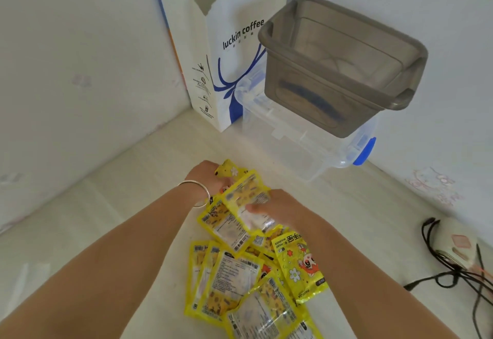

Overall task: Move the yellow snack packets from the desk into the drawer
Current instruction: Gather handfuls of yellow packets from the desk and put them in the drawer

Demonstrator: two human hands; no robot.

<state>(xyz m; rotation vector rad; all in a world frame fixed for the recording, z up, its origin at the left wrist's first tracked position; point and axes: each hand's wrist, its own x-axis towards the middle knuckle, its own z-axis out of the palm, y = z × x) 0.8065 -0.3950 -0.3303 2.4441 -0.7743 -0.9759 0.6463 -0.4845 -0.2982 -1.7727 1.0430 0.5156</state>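
left hand (206,178), right hand (277,206): both grasp packets (248,199) (pile's far edge) | desk (133,178)

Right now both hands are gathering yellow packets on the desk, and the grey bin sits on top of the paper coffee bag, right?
Not quite. In the head view the grey bin sits on a clear plastic box, beside the paper coffee bag. The left hand and right hand do gather yellow packets.

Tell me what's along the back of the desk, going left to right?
White paper coffee bag → grey plastic bin, sitting on a clear box with a blue latch.
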